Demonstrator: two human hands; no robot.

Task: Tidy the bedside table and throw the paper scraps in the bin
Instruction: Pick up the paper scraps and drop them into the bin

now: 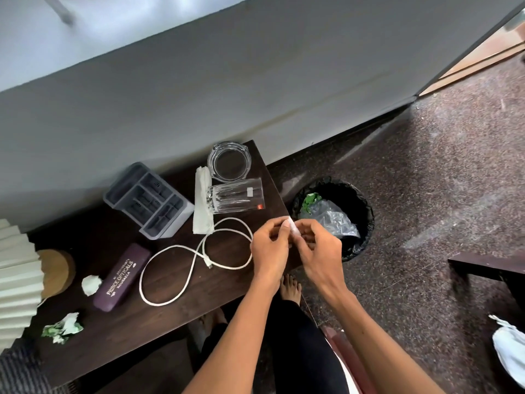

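Both my hands meet over the right end of the dark wooden bedside table (176, 317). My left hand (270, 248) and my right hand (318, 251) pinch a small white paper scrap (293, 226) between their fingertips. Just right of the table stands a round bin (366, 220) with a black liner, holding clear plastic and a green scrap. A crumpled white paper ball (91, 285) lies left of a purple spectacle case (122, 277). A green-and-white crumpled scrap (63, 328) sits near the table's front left. A folded white tissue (202, 203) lies beside a glass tumbler (237, 196).
A looped white cable (196, 265) sprawls mid-table. A grey divided organiser (150, 199) and a glass ashtray (229, 162) stand toward the wall. A pleated lamp shade (17, 277) on a wooden base fills the left edge. Another dark table (488, 265) is at right.
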